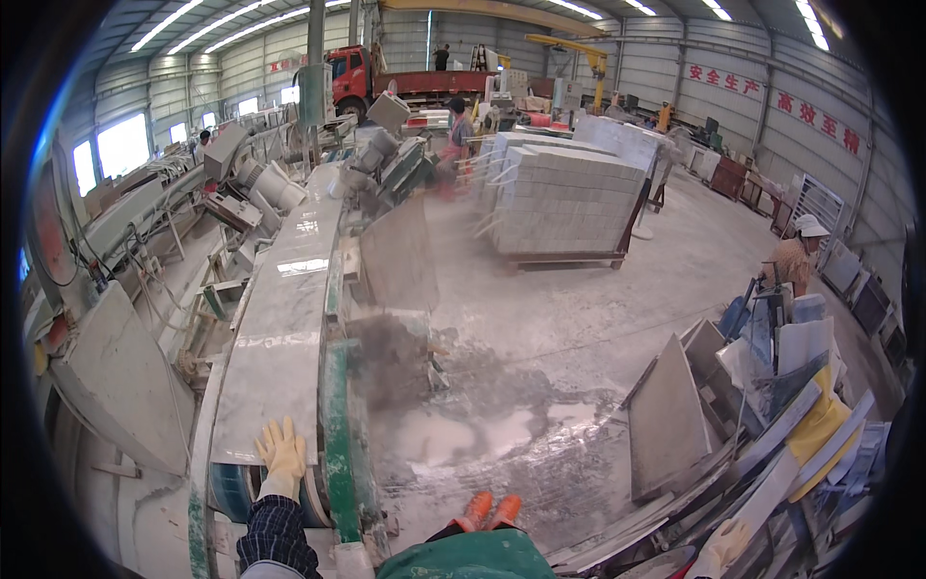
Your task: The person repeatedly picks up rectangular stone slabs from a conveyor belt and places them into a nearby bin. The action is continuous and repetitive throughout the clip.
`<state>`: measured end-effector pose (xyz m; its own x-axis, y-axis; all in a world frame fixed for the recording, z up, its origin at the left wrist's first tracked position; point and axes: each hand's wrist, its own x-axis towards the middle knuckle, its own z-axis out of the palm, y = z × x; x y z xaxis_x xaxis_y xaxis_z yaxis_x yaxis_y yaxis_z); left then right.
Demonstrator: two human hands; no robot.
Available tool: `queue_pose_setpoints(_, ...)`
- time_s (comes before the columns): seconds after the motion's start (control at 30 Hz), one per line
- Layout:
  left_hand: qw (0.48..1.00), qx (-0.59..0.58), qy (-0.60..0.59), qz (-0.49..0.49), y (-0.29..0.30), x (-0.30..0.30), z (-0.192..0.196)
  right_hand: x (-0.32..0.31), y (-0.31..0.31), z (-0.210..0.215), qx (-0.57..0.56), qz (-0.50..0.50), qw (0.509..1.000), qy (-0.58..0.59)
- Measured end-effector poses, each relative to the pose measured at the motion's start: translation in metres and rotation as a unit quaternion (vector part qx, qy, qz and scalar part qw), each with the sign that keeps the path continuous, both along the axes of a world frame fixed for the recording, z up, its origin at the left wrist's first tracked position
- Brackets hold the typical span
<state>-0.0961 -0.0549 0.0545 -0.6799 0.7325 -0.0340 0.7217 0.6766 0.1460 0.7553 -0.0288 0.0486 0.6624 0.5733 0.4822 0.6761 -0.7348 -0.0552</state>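
Note:
My left hand (281, 452), in a yellow glove, lies flat with fingers apart on the near end of a long grey stone slab (285, 309) that rests on a green-framed conveyor (337, 405). My right hand (723, 543), in a pale glove, is low at the right edge, beside stacked stone offcuts (675, 415); its grip is unclear. My orange shoe tips (490, 509) show above a green apron on the wet floor.
A pallet of stacked white stone blocks (564, 198) stands mid-floor. A person in a white cap (799, 259) works at the right, another person (459, 125) farther back. A red truck (386, 77) is parked at the rear. Machinery and slabs (125, 376) line the left.

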Motion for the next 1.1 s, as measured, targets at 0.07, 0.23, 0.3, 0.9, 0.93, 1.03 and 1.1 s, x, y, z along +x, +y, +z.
queue_pose_setpoints(0.07,1.000,0.004,-0.004,0.002,0.001,0.000,0.000,0.002,0.000,-0.005,-0.002,-0.001,1.000,-0.008)
queue_pose_setpoints(0.23,1.000,0.006,-0.004,0.013,0.003,-0.001,-0.003,0.022,-0.002,-0.028,0.010,-0.005,1.000,-0.029)
queue_pose_setpoints(0.3,1.000,0.017,0.006,0.011,0.004,-0.002,-0.006,0.030,-0.004,-0.036,0.012,0.010,1.000,-0.025)
queue_pose_setpoints(0.9,0.998,0.055,0.019,0.013,0.009,-0.004,-0.009,-0.011,-0.020,-0.021,0.051,0.041,0.997,-0.036)
queue_pose_setpoints(0.93,0.998,0.058,0.020,0.013,0.009,-0.004,-0.009,-0.020,-0.021,-0.013,0.027,0.013,1.000,0.002)
queue_pose_setpoints(1.03,0.998,0.057,0.017,0.015,0.010,-0.005,-0.010,-0.046,-0.020,0.011,-0.034,-0.074,0.991,0.106)
queue_pose_setpoints(1.1,0.997,0.063,0.029,0.013,0.010,-0.005,-0.011,-0.058,-0.018,0.024,-0.065,-0.136,0.976,0.159)
